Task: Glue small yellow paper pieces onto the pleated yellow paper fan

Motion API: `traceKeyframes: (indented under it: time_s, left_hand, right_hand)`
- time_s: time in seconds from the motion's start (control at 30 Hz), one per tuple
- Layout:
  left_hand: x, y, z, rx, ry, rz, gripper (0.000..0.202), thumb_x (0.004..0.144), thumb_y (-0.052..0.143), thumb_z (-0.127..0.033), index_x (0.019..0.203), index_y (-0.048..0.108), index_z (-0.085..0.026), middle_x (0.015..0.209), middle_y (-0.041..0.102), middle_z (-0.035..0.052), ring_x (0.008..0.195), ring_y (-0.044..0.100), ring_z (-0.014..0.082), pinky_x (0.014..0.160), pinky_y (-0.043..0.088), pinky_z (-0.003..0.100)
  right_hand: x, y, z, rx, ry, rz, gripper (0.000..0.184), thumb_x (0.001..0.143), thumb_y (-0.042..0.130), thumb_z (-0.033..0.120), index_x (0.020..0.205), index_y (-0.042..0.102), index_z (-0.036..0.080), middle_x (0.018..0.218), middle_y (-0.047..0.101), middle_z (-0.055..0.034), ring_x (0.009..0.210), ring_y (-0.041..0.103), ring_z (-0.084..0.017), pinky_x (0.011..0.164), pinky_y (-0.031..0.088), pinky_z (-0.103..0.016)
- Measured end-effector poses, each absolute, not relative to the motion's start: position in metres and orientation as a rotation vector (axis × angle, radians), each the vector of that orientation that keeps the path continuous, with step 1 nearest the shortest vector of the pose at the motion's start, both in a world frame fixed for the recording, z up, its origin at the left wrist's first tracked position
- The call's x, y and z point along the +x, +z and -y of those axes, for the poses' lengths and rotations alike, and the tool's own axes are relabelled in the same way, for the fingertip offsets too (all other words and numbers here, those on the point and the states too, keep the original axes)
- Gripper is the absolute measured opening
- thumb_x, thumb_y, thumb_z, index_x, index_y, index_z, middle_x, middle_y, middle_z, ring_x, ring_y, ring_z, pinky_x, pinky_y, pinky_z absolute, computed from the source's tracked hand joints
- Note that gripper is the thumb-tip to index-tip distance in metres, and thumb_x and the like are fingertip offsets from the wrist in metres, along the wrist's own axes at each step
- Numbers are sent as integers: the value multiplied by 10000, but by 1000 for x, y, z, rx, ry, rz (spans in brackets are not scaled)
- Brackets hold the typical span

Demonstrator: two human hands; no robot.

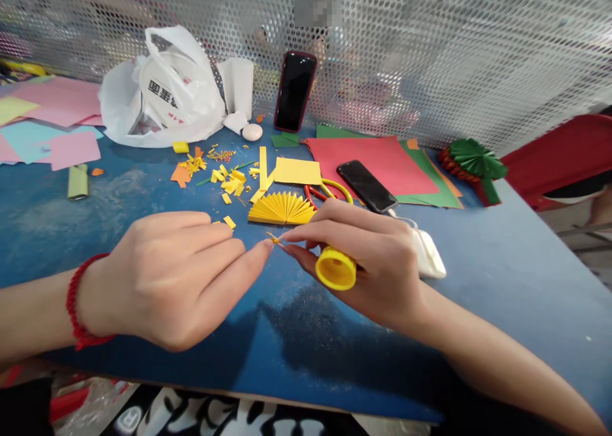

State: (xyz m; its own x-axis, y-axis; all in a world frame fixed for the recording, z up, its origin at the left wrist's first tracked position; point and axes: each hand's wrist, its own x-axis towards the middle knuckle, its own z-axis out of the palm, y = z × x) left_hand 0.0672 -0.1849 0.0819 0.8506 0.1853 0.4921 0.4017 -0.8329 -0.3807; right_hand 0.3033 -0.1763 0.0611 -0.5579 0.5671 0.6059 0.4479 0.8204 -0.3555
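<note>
My right hand (368, 257) is curled around a small yellow cap-shaped object (335, 270) and pinches a tiny yellow paper scrap (274, 237) between its fingertips. My left hand (176, 276), with a red cord bracelet on the wrist, has its fingers pressed together and their tips meet the same scrap. Just beyond the fingertips a pleated yellow paper fan (281, 210) lies on the blue table (502, 276). Yellow paper cuttings (229, 181) are scattered behind it.
Red-and-yellow scissors (329, 190), a yellow paper sheet (297, 171), red and green sheets (382, 159) with a black phone (366, 185) on them. Another phone (294, 92) leans on the mesh screen. A white plastic bag (162, 92), pink papers (62, 123), a green paper fan (473, 162).
</note>
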Motion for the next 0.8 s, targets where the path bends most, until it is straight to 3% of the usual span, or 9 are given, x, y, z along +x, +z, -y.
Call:
traceKeyframes:
  time_s: [0.1, 0.2, 0.37, 0.57, 0.8]
  left_hand:
    - [68, 82, 186, -2543, -623, 449, 332, 951, 492, -110, 730, 719, -210, 598, 671, -3, 513, 645, 166, 407, 460, 297]
    - [62, 83, 188, -2573, -614, 504, 236, 961, 531, -152, 853, 733, -208, 629, 669, -13, 542, 631, 157, 480, 465, 313]
    - [46, 78, 169, -2566, -617, 742, 223, 991, 540, -396, 1016, 724, -273, 669, 665, -37, 584, 603, 128, 556, 385, 294]
    - [41, 48, 111, -2696, -382, 871, 308, 999, 463, -357, 950, 722, -198, 809, 728, 32, 695, 650, 171, 599, 383, 302]
    - [46, 17, 88, -3103, -345, 1111, 201, 936, 533, -282, 935, 719, -206, 964, 716, 35, 875, 655, 169, 753, 438, 265]
  right_hand:
    - [303, 61, 177, -749, 187, 2246, 127, 955, 607, 203, 864, 695, 192, 796, 663, -29, 680, 629, -116, 606, 519, -235]
    - [304, 62, 177, -751, 182, 2234, 106, 934, 634, 170, 854, 701, 189, 787, 661, -23, 683, 627, -112, 606, 510, -229]
    - [308, 65, 171, -798, 196, 2206, 117, 929, 641, 177, 852, 718, 221, 808, 682, -20, 687, 626, -117, 608, 504, -243]
    - [311, 63, 157, -849, 186, 2197, 93, 907, 666, 210, 851, 740, 222, 769, 679, -25, 654, 625, -139, 586, 502, -275]
    - [311, 53, 148, -890, 247, 2180, 79, 869, 690, 166, 824, 744, 201, 748, 678, -20, 656, 616, -133, 586, 471, -265]
